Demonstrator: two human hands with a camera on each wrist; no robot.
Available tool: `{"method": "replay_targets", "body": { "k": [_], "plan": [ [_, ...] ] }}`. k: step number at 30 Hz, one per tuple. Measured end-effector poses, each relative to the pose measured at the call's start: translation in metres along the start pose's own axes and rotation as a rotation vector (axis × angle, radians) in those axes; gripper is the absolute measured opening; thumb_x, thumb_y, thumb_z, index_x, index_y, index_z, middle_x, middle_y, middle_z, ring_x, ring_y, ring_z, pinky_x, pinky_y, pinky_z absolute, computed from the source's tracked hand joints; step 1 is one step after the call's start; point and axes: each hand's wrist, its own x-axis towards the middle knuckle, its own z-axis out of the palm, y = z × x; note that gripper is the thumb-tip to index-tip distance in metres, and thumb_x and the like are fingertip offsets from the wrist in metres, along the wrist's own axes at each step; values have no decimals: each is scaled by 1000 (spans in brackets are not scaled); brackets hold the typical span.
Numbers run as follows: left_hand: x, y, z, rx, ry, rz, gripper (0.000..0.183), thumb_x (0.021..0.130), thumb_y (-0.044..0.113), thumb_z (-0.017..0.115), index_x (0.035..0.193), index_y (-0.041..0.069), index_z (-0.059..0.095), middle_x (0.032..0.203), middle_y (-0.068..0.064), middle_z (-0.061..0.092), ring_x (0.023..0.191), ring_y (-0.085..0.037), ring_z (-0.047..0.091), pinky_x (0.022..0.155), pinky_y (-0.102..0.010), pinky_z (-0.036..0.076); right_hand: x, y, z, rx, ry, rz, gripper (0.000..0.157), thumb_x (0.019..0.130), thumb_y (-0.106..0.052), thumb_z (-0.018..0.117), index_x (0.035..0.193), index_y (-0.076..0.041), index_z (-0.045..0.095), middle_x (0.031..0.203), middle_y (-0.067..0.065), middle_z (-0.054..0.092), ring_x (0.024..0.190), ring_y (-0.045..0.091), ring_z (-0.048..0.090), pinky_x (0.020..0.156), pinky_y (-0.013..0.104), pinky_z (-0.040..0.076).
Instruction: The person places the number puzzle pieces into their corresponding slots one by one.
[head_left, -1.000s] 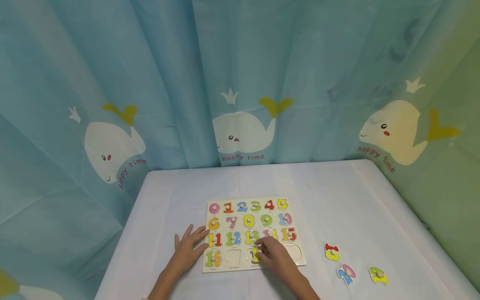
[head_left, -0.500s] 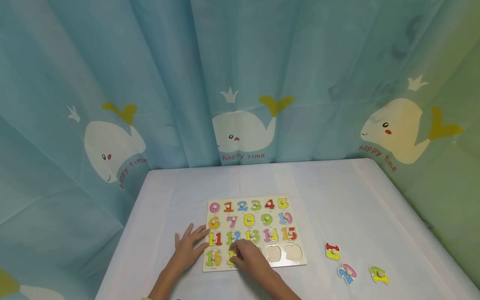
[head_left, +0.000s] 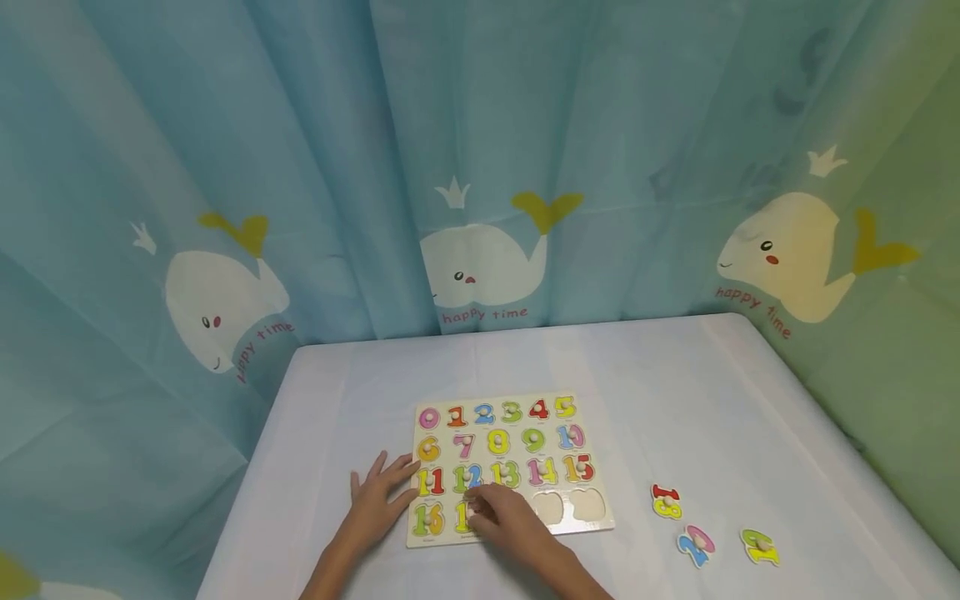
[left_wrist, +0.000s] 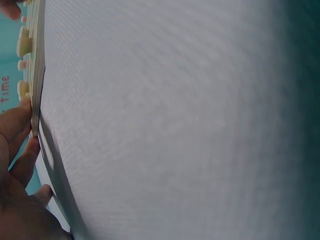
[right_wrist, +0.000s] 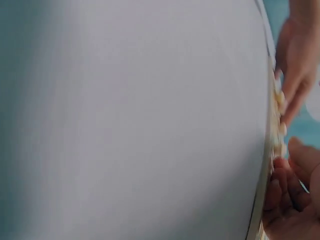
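A wooden number puzzle board (head_left: pixel 444 537) lies on the table in the head view, its upper rows filled with knobbed number pieces. My left hand (head_left: pixel 372 498) lies with fingers spread at the board's left edge, fingertips touching it; the left wrist view shows these fingers (left_wrist: pixel 22 160) against the edge. My right hand (head_left: pixel 506 518) is over the bottom row, thumb and fingers curled at the knob of a puzzle piece (head_left: pixel 461 517) with a yellow 1. This piece sits at the slot right of the 16 piece (head_left: pixel 428 519); its right part is hidden by the fingers.
Right of the board lie three loose number pieces: a red and yellow 18 (head_left: pixel 666 502), a blue and pink 20 (head_left: pixel 696 546) and a green and yellow 19 (head_left: pixel 761 547). Two bare recesses (head_left: pixel 588 505) show at the bottom right of the board. A whale-print curtain (head_left: pixel 480 125) hangs behind the table.
My right hand has moved left along the bottom row with the puzzle piece, from the middle slot to the one beside the 16. In the last half second it barely shifts. The left hand stays.
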Motion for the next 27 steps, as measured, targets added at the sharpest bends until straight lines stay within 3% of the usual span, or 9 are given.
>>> {"method": "replay_targets", "body": {
  "k": [4,6,12,16,20,23,27],
  "plan": [
    [0,1,1,1,4,0,43,85,25,70,125,13,62,136,-10,51,135,-44,21,97,-74,-5,-19,15,-22,64,116,1,21,87,-11,67,108,-6,64,85,-7,60,73,1,52,63,21,49],
    [0,1,2,1,3,3,43,85,25,70,125,13,62,136,-10,51,135,-44,21,97,-74,-5,-31,25,-38,50,208,54,18,87,-7,66,105,-8,65,82,-8,59,70,2,51,60,20,48],
    [0,-1,2,10,-10,2,42,86,26,69,125,14,62,136,-8,51,135,-43,21,97,-74,-4,-71,58,-92,-167,458,247,25,80,0,70,104,-5,64,82,-2,57,73,12,52,61,28,46],
    [0,-1,0,17,-18,0,43,86,26,69,126,14,61,137,-8,50,135,-43,21,97,-74,-5,-94,77,-117,-359,490,455,37,78,-5,72,111,5,58,87,13,54,78,27,52,65,41,47],
    [1,-1,-2,18,-9,5,43,85,25,69,126,14,61,136,-9,51,135,-43,21,97,-74,-4,-106,88,-124,-388,482,666,34,82,-8,69,110,8,56,86,17,53,74,28,52,57,38,46],
    [1,-2,0,16,0,14,43,85,25,70,125,14,62,136,-9,51,135,-43,22,97,-75,-4,-109,92,-125,-355,508,702,28,85,-7,64,108,8,57,79,12,52,67,22,49,51,32,39],
    [1,-2,2,15,3,18,43,84,25,71,125,14,62,135,-8,52,135,-43,22,96,-75,-4,-110,92,-123,-341,555,701,29,83,-5,63,108,8,55,82,15,51,66,23,50,50,32,39]
  ]
}}
